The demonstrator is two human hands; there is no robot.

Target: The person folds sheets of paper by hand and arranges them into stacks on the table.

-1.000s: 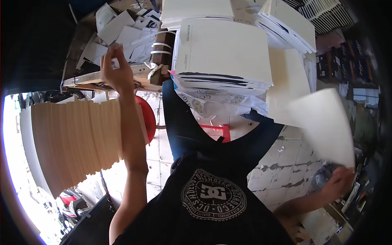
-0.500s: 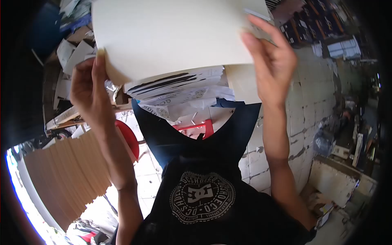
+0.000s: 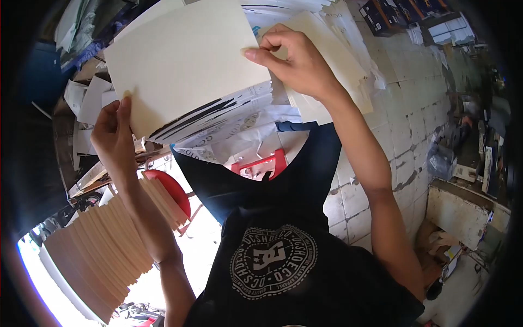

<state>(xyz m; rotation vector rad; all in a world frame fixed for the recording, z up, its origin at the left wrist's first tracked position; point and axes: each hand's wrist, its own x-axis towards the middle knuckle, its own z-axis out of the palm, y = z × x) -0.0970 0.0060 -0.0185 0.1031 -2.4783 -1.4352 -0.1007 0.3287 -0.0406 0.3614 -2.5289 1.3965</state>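
Note:
A large cream paper sheet (image 3: 180,60) lies over a thick stack of papers (image 3: 218,117) whose edges carry black streaks. My left hand (image 3: 113,133) pinches the sheet's lower left edge, thumb on top and fingers curled behind. At the sheet's right edge, my right hand (image 3: 294,62) is closed with thumb and index finger on the paper. Beneath and beyond my right wrist is a pile of cream sheets (image 3: 348,71), slightly fanned. White printed wrapping paper (image 3: 234,133) shows under the streaked stack, just beyond my knees.
A tall stack of brown-edged boards (image 3: 98,250) stands at lower left, near a red round stool seat (image 3: 169,193). Another red piece (image 3: 260,165) shows between my legs. Loose papers (image 3: 90,103) are heaped at left. Dark boxes (image 3: 387,16) sit at upper right on the tiled floor (image 3: 403,120).
The cream sheet has shifted left and tilted, now lying over the streaked stack. My right hand has moved left with its edge, uncovering the cream pile at right.

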